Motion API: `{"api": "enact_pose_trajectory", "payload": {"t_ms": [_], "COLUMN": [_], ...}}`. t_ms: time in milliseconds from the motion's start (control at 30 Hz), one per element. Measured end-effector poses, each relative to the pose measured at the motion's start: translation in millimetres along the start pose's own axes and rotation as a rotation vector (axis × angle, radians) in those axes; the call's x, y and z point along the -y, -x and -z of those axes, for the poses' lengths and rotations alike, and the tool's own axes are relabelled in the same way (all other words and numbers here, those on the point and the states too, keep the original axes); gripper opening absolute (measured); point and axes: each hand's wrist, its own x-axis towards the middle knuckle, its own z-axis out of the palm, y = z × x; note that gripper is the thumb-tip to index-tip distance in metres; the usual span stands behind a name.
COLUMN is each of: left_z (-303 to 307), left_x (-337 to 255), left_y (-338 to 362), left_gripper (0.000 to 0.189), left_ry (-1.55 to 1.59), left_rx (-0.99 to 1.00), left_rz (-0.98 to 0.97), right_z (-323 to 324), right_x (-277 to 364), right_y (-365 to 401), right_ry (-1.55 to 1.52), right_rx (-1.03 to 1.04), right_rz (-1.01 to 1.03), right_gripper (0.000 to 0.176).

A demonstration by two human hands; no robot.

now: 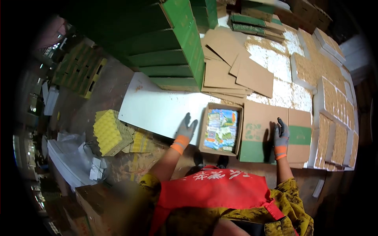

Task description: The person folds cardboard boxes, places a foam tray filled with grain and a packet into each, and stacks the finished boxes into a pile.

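Observation:
In front of me stands a cardboard box (pixel 241 146), its top uncovered, filled with colourful printed packets (pixel 222 126). My left hand (pixel 186 129), in a grey glove with an orange cuff, is to the left of this box, fingers apart and holding nothing. A brown-and-green carton (pixel 262 143) with a recycling-style mark lies right beside the box. Over the right part of that carton, near the seam with a second brown-and-green panel (pixel 300 135), is my right hand (pixel 281 135), gloved alike, with its fingers stretched out.
Tall stacked green cartons (pixel 173 59) rise at the back left of the white table (pixel 153 102). Loose cardboard sheets (pixel 236 70) lie behind the box. White-edged trays of tan material (pixel 334 98) line the right. Yellow egg-crate pads (pixel 112 131) sit at the lower left.

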Motion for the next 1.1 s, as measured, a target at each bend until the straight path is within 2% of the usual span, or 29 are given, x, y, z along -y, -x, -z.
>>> {"api": "enact_pose_trajectory", "payload": {"t_ms": [67, 133, 167, 200, 233, 267, 300, 333, 400, 500, 533, 567, 600, 667, 700, 733, 800, 833, 900, 967, 1033, 1100], "left_z": [37.2, 86.6, 103.0, 127.1, 151.2, 156.0, 160.8, 173.3, 211.4, 230.0, 230.8, 231.6, 232.5, 248.2, 252.9, 257.6, 234.1, 217.5, 217.6, 226.5, 214.9, 211.4], "left_x": [-33.2, -55.5, -101.1, -129.6, -158.0, -193.6, -229.1, -247.5, -280.0, -340.1, -356.6, -373.2, -390.0, -411.9, -415.4, -418.9, -425.9, -423.4, -419.2, -419.0, -419.1, -416.8], "left_y": [-25.2, -63.6, -65.3, -76.9, -88.5, -91.6, -94.7, -115.6, -160.2, -193.3, -186.9, -180.5, -174.2, -180.9, -192.8, -204.7, -197.4, -197.8, -206.7, -214.2, -202.2, -192.6], "left_gripper": [0.066, 0.063, 0.062, 0.062, 0.061, 0.063, 0.065, 0.066, 0.068, 0.073, 0.07, 0.067, 0.065, 0.055, 0.054, 0.052, 0.041, 0.039, 0.038, 0.041, 0.043, 0.046], "left_ry": [-0.133, -0.011, 0.121, 0.191, 0.26, 0.365, 0.456, 0.39, 0.243, 0.342, 0.467, 0.6, 0.733, 1.161, 1.27, 1.372, 1.231, 1.044, 1.025, 1.373, 0.805, 0.489], "left_rx": [-0.183, -0.359, -0.392, -0.391, -0.388, -0.458, -0.515, -0.555, -0.642, -0.547, -0.421, -0.301, -0.195, 0.18, 0.353, 0.512, 0.394, 0.242, 0.273, 0.647, 0.074, -0.219], "left_rz": [-0.145, -0.282, -0.239, -0.274, -0.31, -0.444, -0.585, -0.715, -0.962, -1.233, -1.194, -1.146, -1.086, -0.751, -0.658, -0.541, -0.714, -0.957, -1.071, -0.801, -1.079, -1.133], "right_z": [-32.4, -69.8, -88.9, -108.6, -130.8, -154.6, -178.8, -205.0, -251.5, -311.6, -328.6, -355.2, -361.4, -394.7, -395.4, -385.5, -384.2, -387.7, -400.6, -411.8, -416.3, -416.0], "right_x": [19.8, 36.3, 45.9, 54.8, 61.9, 67.7, 71.3, 75.9, 88.7, 113.5, 120.9, 111.6, 131.8, 106.4, 136.8, 157.2, 182.4, 182.8, 183.0, 187.2, 185.2, 182.1], "right_y": [-13.2, -29.0, -38.5, -47.4, -57.3, -72.0, -88.1, -103.7, -138.6, -190.4, -207.8, -227.6, -234.3, -272.6, -276.1, -264.5, -258.8, -259.6, -267.4, -274.4, -273.7, -272.9], "right_ry": [-0.212, -0.313, -0.324, -0.33, -0.467, -0.601, -0.559, -0.518, -0.632, -0.815, -0.847, -0.889, -0.875, -0.998, -1.181, -1.437, -1.442, -1.43, -1.396, -1.381, -1.367, -1.359], "right_rx": [-0.04, 0.051, 0.114, 0.182, 0.239, 0.305, 0.32, 0.336, 0.356, 0.328, 0.295, 0.241, 0.174, 0.279, 0.353, 0.595, 0.637, 0.624, 0.589, 0.574, 0.566, 0.566], "right_rz": [0.086, 0.085, 0.061, 0.036, -0.011, -0.052, -0.078, -0.103, -0.131, -0.275, -0.335, -0.343, -0.344, -0.242, -0.234, -0.182, -0.226, -0.244, -0.278, -0.296, -0.325, -0.343], "right_gripper": [0.032, 0.037, 0.039, 0.04, 0.043, 0.045, 0.047, 0.048, 0.059, 0.065, 0.067, 0.069, 0.063, 0.073, 0.065, 0.057, 0.057, 0.056, 0.056, 0.055, 0.054, 0.054]}}
